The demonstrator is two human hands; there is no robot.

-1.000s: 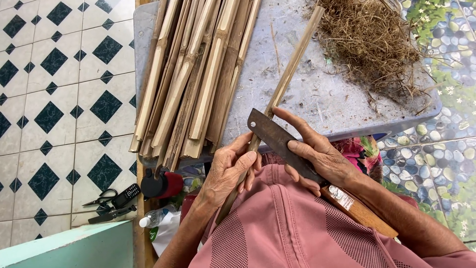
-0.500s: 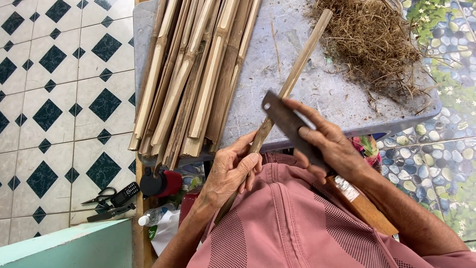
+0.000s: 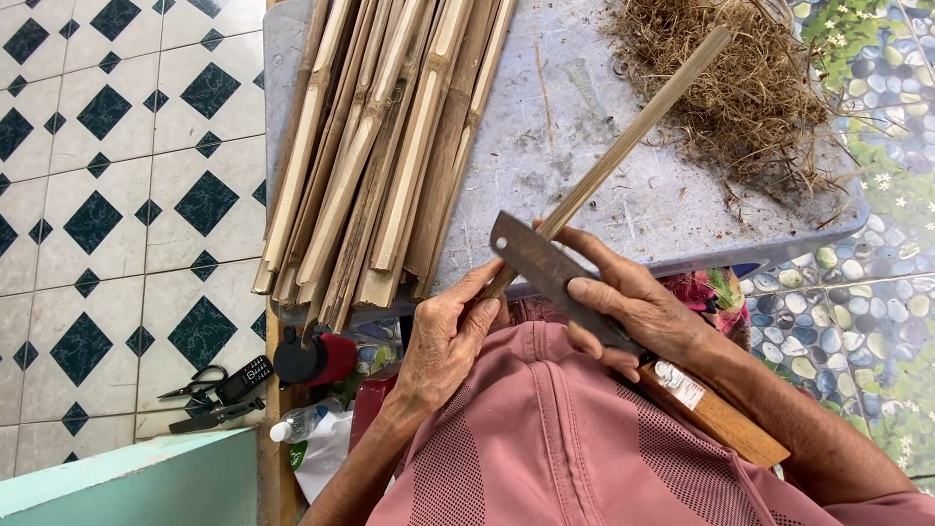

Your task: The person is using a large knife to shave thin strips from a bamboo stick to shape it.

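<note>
Bamboo stick (image 3: 623,146) sits tight in our left hand (image 3: 450,336); our right hand (image 3: 638,307) grips the knife (image 3: 550,278), so we should shave slowly, away from fingers.

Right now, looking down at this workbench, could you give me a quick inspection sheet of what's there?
Surface: grey table, scuffed and dusty, carrying everything below.
Job's things: thin bamboo strip lying slantwise across the table's front edge; flat knife blade laid against it, wooden handle behind.
Clutter: bundle of split bamboo slats on the table's left part; heap of dry shavings at its right. On the floor: scissors, small phone, red-and-black can, plastic bottle.
Grippers: left hand grips the strip's near end; right hand is closed on the knife.
Cables: nothing seen.
Surroundings: white-and-dark diamond floor tiles left, pebble-patterned ground right.
</note>
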